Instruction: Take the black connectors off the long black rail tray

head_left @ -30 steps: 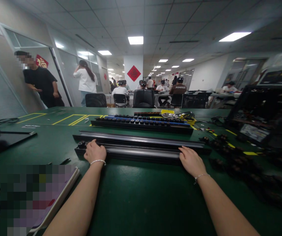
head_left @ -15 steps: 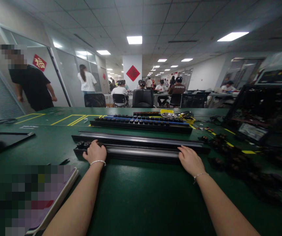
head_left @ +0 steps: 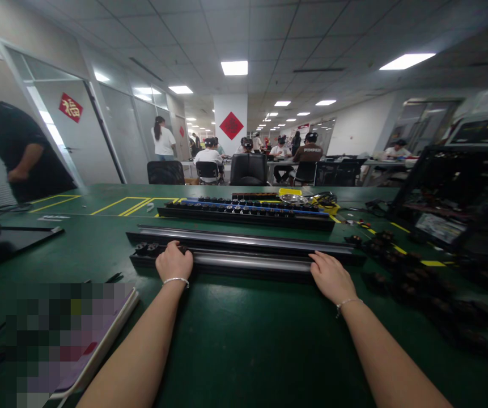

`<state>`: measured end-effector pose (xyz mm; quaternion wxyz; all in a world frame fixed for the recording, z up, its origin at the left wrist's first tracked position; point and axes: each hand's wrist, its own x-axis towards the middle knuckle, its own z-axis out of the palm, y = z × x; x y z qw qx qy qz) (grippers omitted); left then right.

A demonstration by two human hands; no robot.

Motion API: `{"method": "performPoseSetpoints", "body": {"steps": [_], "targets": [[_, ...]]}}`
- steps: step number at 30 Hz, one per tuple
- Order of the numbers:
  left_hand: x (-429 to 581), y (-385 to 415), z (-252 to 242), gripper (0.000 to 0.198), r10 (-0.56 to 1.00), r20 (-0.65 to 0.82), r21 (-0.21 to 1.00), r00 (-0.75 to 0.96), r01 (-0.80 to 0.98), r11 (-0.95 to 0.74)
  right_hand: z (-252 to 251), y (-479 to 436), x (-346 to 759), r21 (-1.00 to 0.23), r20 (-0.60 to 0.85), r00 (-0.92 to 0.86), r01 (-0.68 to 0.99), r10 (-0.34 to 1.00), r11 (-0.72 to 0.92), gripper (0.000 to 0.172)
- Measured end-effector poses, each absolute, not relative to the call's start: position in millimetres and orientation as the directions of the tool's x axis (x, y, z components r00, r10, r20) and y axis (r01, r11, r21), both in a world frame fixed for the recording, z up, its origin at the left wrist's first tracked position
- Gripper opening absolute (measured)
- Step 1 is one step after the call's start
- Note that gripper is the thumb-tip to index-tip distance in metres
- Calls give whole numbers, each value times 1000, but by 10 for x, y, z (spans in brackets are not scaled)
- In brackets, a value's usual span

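Observation:
Two long black rails lie side by side across the green table. On the left part of the near rail [head_left: 244,262] rests my left hand [head_left: 174,262], its fingers bent over a small black part that is mostly hidden. Several small black wheel-like parts [head_left: 145,248] sit in the rail's left end, just left of that hand. Toward the right end, my right hand [head_left: 332,276] touches the same rail with its fingers reaching over the edge. The far rail [head_left: 244,239] runs just behind, untouched.
Behind the rails stands a black strip loaded with small parts [head_left: 247,214]. Dark parts [head_left: 422,283] are heaped at the right. A pixelated tray [head_left: 120,323] lies at the lower left. A person in black [head_left: 18,147] stands beyond the table's left side.
My left hand has shifted right along the near rail, uncovering more of the small parts at its left end. My right hand stays in place. The person in black has moved left.

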<state>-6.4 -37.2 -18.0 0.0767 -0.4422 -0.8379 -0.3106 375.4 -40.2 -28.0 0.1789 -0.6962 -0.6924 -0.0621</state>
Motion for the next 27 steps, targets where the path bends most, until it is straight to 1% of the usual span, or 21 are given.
{"method": "performPoseSetpoints", "body": {"steps": [15, 22, 27], "targets": [[125, -367, -217, 34, 767, 429, 403, -477, 861, 310, -312, -375, 3771, -145, 337, 20, 989, 941, 31, 46], [139, -369, -229, 33, 762, 435, 414, -479, 858, 303, -347, -333, 3817, -135, 330, 6, 990, 944, 41, 47], [162, -357, -245, 32, 771, 437, 417, -463, 864, 282, -328, -340, 3811, -150, 317, 21, 988, 948, 28, 47]]}}
